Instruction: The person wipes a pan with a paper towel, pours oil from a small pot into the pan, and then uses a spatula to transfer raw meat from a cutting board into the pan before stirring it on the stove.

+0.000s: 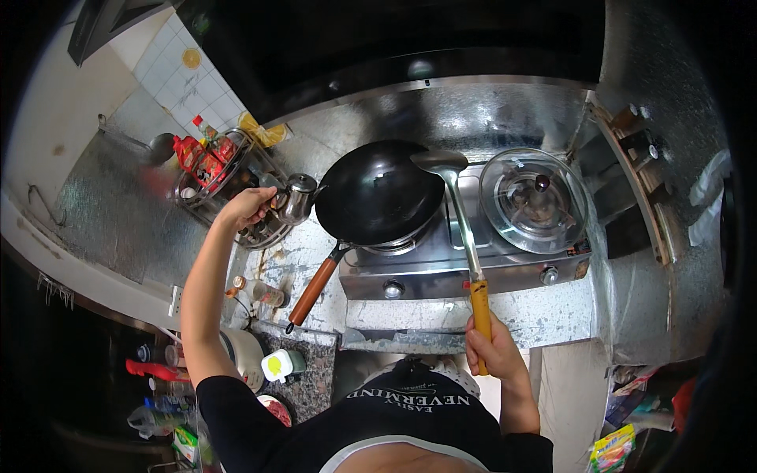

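Note:
My left hand [249,207] is closed round the handle of a small lidded metal oil pot [298,199], held just left of the wok's rim. The black wok [377,197] sits on the left burner, its wooden handle [314,287] pointing toward me and to the left. Its inside looks dark and shiny. In my right hand [495,347] is a wok spatula [464,217], gripped by its yellow handle. The metal head of the spatula is over the wok's right edge; whether it touches the rim I cannot tell.
A glass lid [534,201] rests on the right side of the gas stove [465,276]. Behind my left hand stands a wire rack [272,154] with red packets. A glass bottle [259,292] and a white container with a green-yellow top [282,366] are at the near left.

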Demonstrator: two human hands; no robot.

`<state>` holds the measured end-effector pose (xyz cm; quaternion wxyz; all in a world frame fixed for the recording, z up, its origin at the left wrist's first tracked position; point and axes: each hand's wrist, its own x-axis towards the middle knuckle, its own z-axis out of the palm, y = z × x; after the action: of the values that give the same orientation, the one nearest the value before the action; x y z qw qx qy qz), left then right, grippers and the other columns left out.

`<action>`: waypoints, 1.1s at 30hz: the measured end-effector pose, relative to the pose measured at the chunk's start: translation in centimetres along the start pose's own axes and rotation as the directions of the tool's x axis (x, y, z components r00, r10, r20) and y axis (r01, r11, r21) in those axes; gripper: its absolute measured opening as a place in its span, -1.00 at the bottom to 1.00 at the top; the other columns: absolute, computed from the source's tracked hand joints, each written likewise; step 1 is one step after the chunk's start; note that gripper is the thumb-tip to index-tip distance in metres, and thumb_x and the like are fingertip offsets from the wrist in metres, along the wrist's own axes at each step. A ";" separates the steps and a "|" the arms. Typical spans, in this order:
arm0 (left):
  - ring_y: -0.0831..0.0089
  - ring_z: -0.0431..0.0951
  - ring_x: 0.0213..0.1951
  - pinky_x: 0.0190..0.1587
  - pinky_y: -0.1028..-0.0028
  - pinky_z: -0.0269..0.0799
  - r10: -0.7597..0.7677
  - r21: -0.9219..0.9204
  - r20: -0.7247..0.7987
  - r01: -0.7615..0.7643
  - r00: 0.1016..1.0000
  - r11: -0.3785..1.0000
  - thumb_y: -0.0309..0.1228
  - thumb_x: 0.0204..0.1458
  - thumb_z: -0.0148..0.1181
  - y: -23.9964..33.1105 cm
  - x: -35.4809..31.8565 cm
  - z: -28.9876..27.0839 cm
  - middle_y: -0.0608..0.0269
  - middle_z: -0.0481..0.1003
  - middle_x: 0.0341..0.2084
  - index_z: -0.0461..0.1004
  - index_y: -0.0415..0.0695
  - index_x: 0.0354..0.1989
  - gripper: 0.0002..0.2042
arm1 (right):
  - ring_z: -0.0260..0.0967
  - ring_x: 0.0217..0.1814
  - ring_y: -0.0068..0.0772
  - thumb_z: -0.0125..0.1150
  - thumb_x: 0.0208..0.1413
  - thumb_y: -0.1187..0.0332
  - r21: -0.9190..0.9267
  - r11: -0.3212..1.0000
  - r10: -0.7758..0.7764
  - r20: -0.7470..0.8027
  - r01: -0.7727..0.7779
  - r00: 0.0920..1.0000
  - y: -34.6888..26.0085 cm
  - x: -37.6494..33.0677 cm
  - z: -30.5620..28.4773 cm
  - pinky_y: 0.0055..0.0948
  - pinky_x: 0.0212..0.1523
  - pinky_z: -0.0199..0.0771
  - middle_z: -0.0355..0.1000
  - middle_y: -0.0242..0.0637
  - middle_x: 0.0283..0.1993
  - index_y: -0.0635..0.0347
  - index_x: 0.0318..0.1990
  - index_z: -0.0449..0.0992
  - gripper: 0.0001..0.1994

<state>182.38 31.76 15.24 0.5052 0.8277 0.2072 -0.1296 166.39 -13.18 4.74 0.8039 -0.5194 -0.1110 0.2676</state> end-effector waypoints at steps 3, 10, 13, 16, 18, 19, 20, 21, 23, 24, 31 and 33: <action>0.71 0.03 -0.80 -0.76 0.68 -0.13 0.012 0.011 -0.032 -0.012 0.999 1.000 -0.17 0.06 -0.12 0.8 2.0 0.4 0.53 0.11 -0.85 0.32 -0.06 -0.62 -0.70 | 0.13 -0.79 -0.63 -0.15 0.08 0.42 0.002 1.000 -0.006 -0.017 0.006 1.000 -0.1 -0.4 0.0 -0.66 -0.74 0.21 0.16 -0.39 -0.70 0.20 -0.31 0.12 -0.91; 0.74 0.06 -0.76 -0.73 0.72 -0.05 0.071 -0.060 0.044 -0.069 0.996 0.996 -0.13 0.08 -0.18 3.4 5.2 4.0 0.55 0.12 -0.82 0.30 -0.03 -0.60 -0.68 | 0.11 -0.83 -0.62 -0.12 0.07 0.37 -0.010 0.999 -0.048 -0.129 0.047 0.990 0.5 -1.6 0.0 -0.68 -0.79 0.18 0.16 -0.39 -0.73 0.21 -0.31 0.13 -0.87; 0.74 0.09 -0.75 -0.74 0.72 -0.02 0.123 -0.300 0.121 -0.082 0.985 0.950 -0.14 0.07 -0.16 2.0 7.1 4.2 0.54 0.13 -0.82 0.30 -0.05 -0.58 -0.70 | 0.10 -0.84 -0.61 -0.13 0.06 0.38 -0.016 0.999 -0.049 -0.156 0.047 0.987 0.3 -1.8 0.1 -0.68 -0.79 0.18 0.16 -0.38 -0.74 0.21 -0.31 0.13 -0.87; 0.75 0.10 -0.75 -0.74 0.74 -0.01 0.110 -0.512 0.136 -0.026 0.985 0.859 -0.15 0.06 -0.13 1.1 6.1 4.3 0.54 0.13 -0.82 0.30 -0.05 -0.58 -0.71 | 0.08 -0.85 -0.60 -0.12 0.05 0.40 -0.026 0.999 -0.048 -0.147 0.045 0.988 0.3 -1.7 0.4 -0.67 -0.82 0.17 0.15 -0.37 -0.75 0.21 -0.31 0.13 -0.88; 0.75 0.13 -0.76 -0.73 0.78 0.00 0.136 -0.624 0.157 -0.008 0.978 0.781 -0.15 0.04 -0.08 0.4 5.2 4.3 0.54 0.13 -0.82 0.29 -0.05 -0.57 -0.73 | 0.06 -0.87 -0.60 -0.11 0.04 0.40 -0.031 0.999 -0.038 -0.171 0.033 0.985 0.6 -1.6 0.5 -0.66 -0.85 0.14 0.13 -0.37 -0.76 0.21 -0.31 0.13 -0.88; 0.75 0.12 -0.75 -0.73 0.77 0.00 0.164 -0.676 0.185 0.005 0.969 0.736 -0.16 0.03 -0.07 -0.1 4.9 4.3 0.54 0.12 -0.81 0.29 -0.06 -0.57 -0.73 | 0.05 -0.88 -0.60 -0.11 0.04 0.40 -0.037 0.999 -0.032 -0.175 0.025 0.984 0.7 -1.4 0.6 -0.66 -0.86 0.13 0.13 -0.37 -0.77 0.20 -0.32 0.13 -0.88; 0.74 0.11 -0.75 -0.73 0.76 0.01 0.191 -0.725 0.197 0.012 0.961 0.689 -0.16 0.03 -0.07 -0.5 4.3 4.2 0.54 0.11 -0.81 0.28 -0.06 -0.57 -0.74 | 0.03 -0.89 -0.59 -0.11 0.03 0.40 -0.019 1.000 -0.018 -0.177 0.015 0.984 0.7 -1.2 0.8 -0.66 -0.87 0.11 0.12 -0.38 -0.77 0.20 -0.32 0.13 -0.88; 0.73 0.11 -0.75 -0.72 0.75 0.01 0.244 -0.748 0.204 -0.009 0.948 0.663 -0.18 0.03 -0.06 -0.7 3.7 4.5 0.54 0.10 -0.81 0.27 -0.06 -0.57 -0.74 | 0.02 -0.89 -0.59 -0.10 0.03 0.40 -0.007 1.000 -0.004 -0.185 0.003 0.983 0.5 -1.1 0.9 -0.66 -0.88 0.10 0.11 -0.38 -0.78 0.20 -0.32 0.13 -0.87; 0.71 0.09 -0.74 -0.72 0.73 0.02 0.322 -0.797 0.190 -0.046 0.927 0.602 -0.20 0.02 -0.06 -1.3 1.6 4.5 0.53 0.07 -0.81 0.27 -0.07 -0.56 -0.76 | -0.01 -0.91 -0.59 -0.08 0.03 0.37 0.006 1.000 -0.011 -0.157 0.012 0.988 0.6 -0.8 0.9 -0.67 -0.90 0.06 0.10 -0.39 -0.79 0.19 -0.33 0.13 -0.86; 0.71 0.08 -0.73 -0.72 0.72 0.02 0.352 -0.822 0.176 -0.059 0.919 0.566 -0.22 0.02 -0.06 -1.8 0.5 4.1 0.53 0.07 -0.80 0.26 -0.07 -0.56 -0.77 | -0.01 -0.91 -0.59 -0.08 0.03 0.36 0.006 1.000 -0.008 -0.117 0.009 0.993 0.5 -0.4 0.9 -0.67 -0.90 0.06 0.09 -0.39 -0.79 0.19 -0.33 0.13 -0.85; 0.76 0.07 -0.74 -0.74 0.77 -0.04 0.375 -0.860 0.002 -0.190 0.927 0.473 -0.19 0.02 -0.05 -7.3 -7.1 1.2 0.54 0.07 -0.79 0.24 -0.07 -0.54 -0.76 | -0.02 -0.91 -0.60 -0.04 0.03 0.31 -0.001 1.000 0.021 0.025 -0.021 0.999 0.1 2.4 1.5 -0.68 -0.89 0.01 0.09 -0.40 -0.80 0.21 -0.30 0.13 -0.80; 0.76 0.07 -0.74 -0.74 0.77 -0.04 0.345 -0.857 -0.051 -0.218 0.937 0.467 -0.18 0.02 -0.06 -9.0 -8.8 0.6 0.54 0.07 -0.79 0.24 -0.06 -0.54 -0.76 | -0.03 -0.91 -0.60 -0.04 0.03 0.32 -0.008 0.999 0.035 0.050 -0.034 0.998 -0.3 3.1 1.7 -0.68 -0.89 0.01 0.08 -0.39 -0.79 0.22 -0.30 0.14 -0.80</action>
<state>170.37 32.97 11.62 0.8710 0.4857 0.0712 0.0203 168.29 -10.25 5.46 0.7942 -0.5173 -0.1231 0.2940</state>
